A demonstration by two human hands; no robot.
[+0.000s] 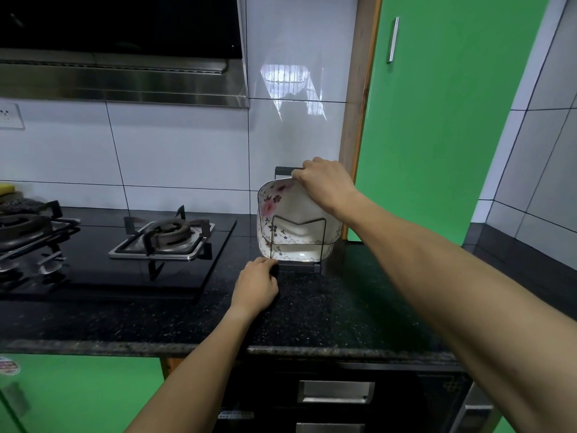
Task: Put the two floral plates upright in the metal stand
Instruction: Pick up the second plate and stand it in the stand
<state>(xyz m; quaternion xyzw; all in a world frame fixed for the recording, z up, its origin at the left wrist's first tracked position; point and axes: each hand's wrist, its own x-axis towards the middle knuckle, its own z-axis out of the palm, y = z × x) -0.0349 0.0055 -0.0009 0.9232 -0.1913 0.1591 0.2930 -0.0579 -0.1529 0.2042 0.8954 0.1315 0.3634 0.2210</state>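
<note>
Head view: my right hand [324, 182] pinches floral plate [296, 210] top rim; left hand [257, 284], fingers curled, braces metal stand [298, 232] base. Lower it straight below my fingertips, slowly.

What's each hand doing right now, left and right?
Left hand: closed on the front corner of the metal stand, steadying it.
Right hand: gripping the top edge of the upright floral plate.

Floral plates [298, 210] upright in metal stand [299, 235] on counter [312, 307], gas hob [162, 237] left
</note>
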